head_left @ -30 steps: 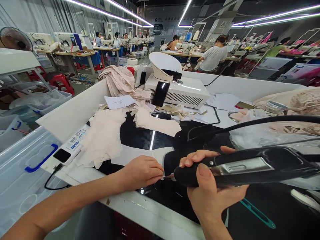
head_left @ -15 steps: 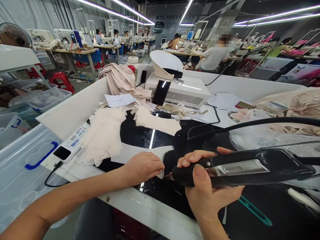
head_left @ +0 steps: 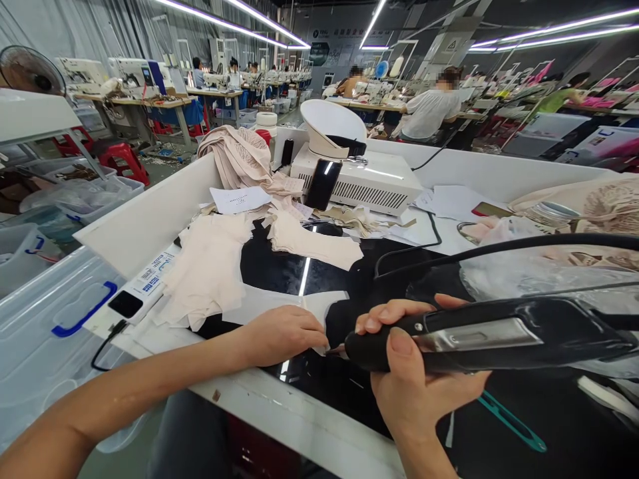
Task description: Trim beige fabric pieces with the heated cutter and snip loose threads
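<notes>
My left hand (head_left: 287, 334) rests at the near end of a thin pale fabric piece (head_left: 259, 307). Its fingers are pressed together on the fabric's edge, partly hiding it. In my right hand (head_left: 414, 372) is a black corded hand tool (head_left: 479, 339) with a metal plate along its side. My thumb lies on the tool's near side, with fingers around the rest. The tool's narrow tip points left and meets, or nearly meets, the fabric beside my left fingertips. Under the fabric is a glossy black work surface (head_left: 279, 269).
Stacked beige fabric pieces (head_left: 204, 266) lie left, and another stack (head_left: 314, 243) farther back. Behind stand a phone (head_left: 323, 185) and a white vented box (head_left: 349, 186). A teal tool (head_left: 514, 422) lies right, near clear plastic (head_left: 539, 279). The tool's cable (head_left: 524, 246) crosses the right side.
My left fingers have shifted slightly down along the fabric's edge, and the left wrist sits a little lower. My right hand and the black tool stay nearly still.
</notes>
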`<state>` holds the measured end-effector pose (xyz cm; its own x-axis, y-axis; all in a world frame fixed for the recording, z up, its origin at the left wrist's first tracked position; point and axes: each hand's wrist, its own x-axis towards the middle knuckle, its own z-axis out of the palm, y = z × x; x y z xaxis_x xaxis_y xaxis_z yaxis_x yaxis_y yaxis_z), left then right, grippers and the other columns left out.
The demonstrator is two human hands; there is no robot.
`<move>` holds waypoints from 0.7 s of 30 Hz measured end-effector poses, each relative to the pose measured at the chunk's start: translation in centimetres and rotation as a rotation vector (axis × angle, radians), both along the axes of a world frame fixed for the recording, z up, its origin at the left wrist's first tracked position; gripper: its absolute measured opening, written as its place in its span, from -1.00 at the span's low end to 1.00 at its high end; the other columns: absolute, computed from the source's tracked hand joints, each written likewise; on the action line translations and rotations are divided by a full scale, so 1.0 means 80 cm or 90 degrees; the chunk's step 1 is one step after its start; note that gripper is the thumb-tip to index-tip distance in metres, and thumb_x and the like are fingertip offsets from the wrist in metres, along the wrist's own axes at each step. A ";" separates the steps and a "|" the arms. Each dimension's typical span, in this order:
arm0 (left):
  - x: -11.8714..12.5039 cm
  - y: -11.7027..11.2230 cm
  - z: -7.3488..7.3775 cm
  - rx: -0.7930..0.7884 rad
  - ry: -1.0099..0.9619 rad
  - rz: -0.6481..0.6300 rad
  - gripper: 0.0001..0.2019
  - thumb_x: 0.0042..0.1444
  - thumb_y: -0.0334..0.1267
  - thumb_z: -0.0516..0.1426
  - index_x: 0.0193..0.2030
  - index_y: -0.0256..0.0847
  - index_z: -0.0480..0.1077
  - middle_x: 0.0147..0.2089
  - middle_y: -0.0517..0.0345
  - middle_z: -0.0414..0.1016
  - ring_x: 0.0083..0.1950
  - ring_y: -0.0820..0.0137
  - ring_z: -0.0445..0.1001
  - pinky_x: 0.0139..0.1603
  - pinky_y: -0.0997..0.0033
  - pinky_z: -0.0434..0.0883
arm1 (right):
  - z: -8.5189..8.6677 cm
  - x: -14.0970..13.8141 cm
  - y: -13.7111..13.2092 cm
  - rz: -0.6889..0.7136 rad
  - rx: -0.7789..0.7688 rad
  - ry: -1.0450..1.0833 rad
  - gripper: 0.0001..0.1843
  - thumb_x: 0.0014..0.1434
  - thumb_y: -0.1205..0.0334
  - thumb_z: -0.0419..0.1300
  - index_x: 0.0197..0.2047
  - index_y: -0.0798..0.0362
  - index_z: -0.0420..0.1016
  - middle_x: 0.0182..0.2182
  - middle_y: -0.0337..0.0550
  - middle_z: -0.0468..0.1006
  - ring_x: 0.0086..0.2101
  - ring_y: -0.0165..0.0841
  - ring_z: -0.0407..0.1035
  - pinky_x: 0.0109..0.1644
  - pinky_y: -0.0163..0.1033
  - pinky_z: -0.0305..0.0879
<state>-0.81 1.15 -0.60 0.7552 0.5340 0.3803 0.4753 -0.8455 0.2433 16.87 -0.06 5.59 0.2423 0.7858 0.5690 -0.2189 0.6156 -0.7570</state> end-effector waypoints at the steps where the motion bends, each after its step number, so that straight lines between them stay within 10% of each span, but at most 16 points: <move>1: -0.002 0.000 0.000 0.002 -0.006 -0.013 -0.77 0.35 -0.60 0.14 -0.01 -0.28 0.55 -0.02 0.06 0.68 0.03 0.28 0.63 0.12 0.34 0.50 | 0.000 0.000 0.000 -0.003 -0.001 -0.002 -0.54 0.19 0.24 0.48 0.09 -0.14 0.45 -0.36 -0.35 0.56 -0.47 -0.35 0.47 -0.43 -0.20 0.50; 21: -0.016 -0.001 -0.007 -0.010 -0.058 -0.057 -0.78 0.46 -0.47 0.08 -0.04 -0.24 0.57 0.02 0.02 0.68 0.08 0.29 0.64 0.19 0.34 0.52 | 0.005 -0.003 0.001 -0.033 0.002 -0.008 -0.53 0.14 0.22 0.50 0.06 -0.11 0.45 -0.39 -0.36 0.55 -0.50 -0.36 0.45 -0.44 -0.20 0.48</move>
<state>-2.05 1.09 -1.14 0.7627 0.4719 0.4422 0.3728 -0.8795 0.2957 16.67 -0.01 6.00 0.2757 0.7709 0.5743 -0.1768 0.6279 -0.7580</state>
